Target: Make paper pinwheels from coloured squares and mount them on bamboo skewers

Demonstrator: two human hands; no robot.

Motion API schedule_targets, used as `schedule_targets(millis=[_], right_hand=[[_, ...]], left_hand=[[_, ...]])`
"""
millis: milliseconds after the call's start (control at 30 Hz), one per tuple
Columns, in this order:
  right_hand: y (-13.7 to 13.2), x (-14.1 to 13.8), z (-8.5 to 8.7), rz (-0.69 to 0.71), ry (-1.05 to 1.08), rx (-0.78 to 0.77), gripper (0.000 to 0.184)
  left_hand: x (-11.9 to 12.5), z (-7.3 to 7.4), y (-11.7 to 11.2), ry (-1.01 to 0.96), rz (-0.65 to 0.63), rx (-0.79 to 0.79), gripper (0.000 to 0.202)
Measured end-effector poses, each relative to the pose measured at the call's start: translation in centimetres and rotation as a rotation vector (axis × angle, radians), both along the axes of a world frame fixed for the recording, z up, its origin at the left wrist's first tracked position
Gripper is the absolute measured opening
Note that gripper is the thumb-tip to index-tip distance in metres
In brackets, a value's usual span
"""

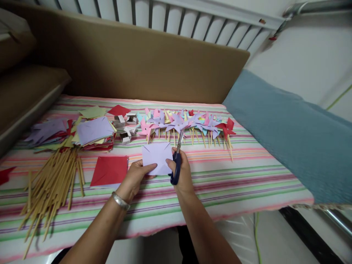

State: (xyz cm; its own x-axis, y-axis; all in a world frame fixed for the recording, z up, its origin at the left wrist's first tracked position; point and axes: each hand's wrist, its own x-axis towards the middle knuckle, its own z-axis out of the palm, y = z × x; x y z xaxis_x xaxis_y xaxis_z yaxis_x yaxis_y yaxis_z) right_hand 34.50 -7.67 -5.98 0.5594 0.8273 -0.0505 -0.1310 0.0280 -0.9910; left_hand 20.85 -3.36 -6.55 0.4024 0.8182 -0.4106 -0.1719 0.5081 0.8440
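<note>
A lilac paper square [156,154] with lines running in from its corners is held between both hands above the striped cloth. My left hand [139,174] pinches its lower left side, thumb on top. My right hand [183,170] is closed round the dark blue handles of a pair of scissors [177,163], and its thumb also presses on the paper's right edge. The blades point away from me, toward the row of paper pinwheels [178,123]. Left of the paper lies a red paper square [110,170] with lilac paper under it.
Wooden sticks [55,183] lie in a heap at the left, below stacks of coloured paper [95,130] and cut lilac pieces [48,132]. Small open white boxes [125,136] stand mid-table. A brown board [151,66] closes off the back; blue fabric [288,135] covers the right side.
</note>
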Motion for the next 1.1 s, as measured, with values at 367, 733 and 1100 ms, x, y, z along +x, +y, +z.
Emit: schedule_targets(millis=[367,733,1100], right_hand=[[-0.1,-1.8,-0.1,0.159,0.180,0.018,0.048],[-0.3,-2.2,0.4,0.196,0.105,-0.021,0.048],[-2.4,-1.4,2.1,0.520,-0.026,-0.166,0.043]], left_hand=[[-2.8,1.3,2.4,0.009,0.050,0.035,0.026],[-3.2,1.4,2.7,0.007,0.024,0.037,0.030],[-5.9,1.2,4.3,0.059,0.153,0.118,0.030]])
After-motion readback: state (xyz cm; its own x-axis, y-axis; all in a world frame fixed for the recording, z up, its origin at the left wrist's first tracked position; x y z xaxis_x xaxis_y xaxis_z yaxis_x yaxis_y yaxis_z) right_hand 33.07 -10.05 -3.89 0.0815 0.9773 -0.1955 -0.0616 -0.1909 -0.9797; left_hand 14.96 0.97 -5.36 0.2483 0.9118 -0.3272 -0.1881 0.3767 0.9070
